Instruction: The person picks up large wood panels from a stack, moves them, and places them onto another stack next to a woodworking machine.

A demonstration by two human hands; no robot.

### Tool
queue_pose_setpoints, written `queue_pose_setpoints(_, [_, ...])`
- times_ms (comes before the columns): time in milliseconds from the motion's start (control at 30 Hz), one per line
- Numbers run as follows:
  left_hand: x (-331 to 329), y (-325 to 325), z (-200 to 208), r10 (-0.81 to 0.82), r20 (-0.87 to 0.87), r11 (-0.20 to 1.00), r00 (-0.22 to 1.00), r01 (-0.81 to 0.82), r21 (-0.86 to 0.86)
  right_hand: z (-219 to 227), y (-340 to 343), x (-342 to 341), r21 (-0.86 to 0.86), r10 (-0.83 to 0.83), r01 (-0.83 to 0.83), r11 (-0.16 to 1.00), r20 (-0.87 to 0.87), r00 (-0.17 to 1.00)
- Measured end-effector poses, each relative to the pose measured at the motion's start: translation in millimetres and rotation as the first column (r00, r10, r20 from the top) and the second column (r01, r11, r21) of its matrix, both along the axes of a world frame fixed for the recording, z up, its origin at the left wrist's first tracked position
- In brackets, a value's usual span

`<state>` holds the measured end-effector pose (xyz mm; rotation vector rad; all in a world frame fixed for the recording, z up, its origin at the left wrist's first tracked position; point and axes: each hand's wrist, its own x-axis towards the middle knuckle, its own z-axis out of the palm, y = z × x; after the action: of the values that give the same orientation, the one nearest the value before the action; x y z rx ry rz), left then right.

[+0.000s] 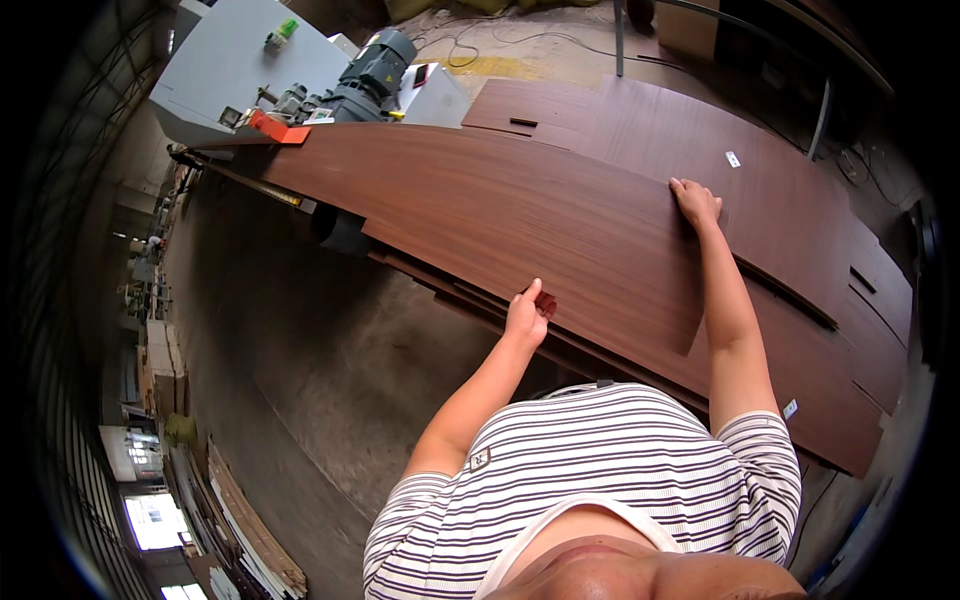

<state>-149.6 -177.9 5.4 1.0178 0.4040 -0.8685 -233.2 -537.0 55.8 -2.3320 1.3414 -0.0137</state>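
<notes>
Brown panel (480, 220): a long wood-grain board lying in front of the person, its left end reaching the pale grey machine (235, 70), its right end between the two forearms.
Left hand (528, 312): at the near long edge, thumb uppermost, fingers curled in around the rim; it appears closed on the board in a light pinch.
Right hand (697, 203): at the far right corner, palm down, fingers bent and together; whether it grips the edge or merely rests there, I cannot tell.
Machine end: a dark motor (375, 70) stands behind the board, an orange-red piece (275, 128) close to its far edge; actual contact is unclear.
Other boards (720, 130): similar brown sheets spread beyond and to the right, one bearing a small white label (733, 159).
Step in hand: apparently steadying and lining up the board at the machine.
Next move: probably calls for even support from both hands, with the board level and square.
</notes>
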Motion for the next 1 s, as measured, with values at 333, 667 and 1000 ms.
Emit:
queue_pose_setpoints(333, [-4,-7,9,-0.032,0.014,0.999,0.999,0.032,0.018,-8,-33,-60,0.010,0.051,-0.051,0.999,-0.048,0.998])
queue_pose_setpoints(667, [34,-5,7,0.009,-0.025,1.000,1.000,-0.009,-0.014,-36,15,-104,-0.545,0.234,0.010,0.838,0.377,0.896])
queue_pose_setpoints(1000, [95,11,10,0.137,-0.008,0.989,0.991,-0.137,-0.063,10,250,-127,0.840,-0.232,-0.397,0.370,0.497,0.836])
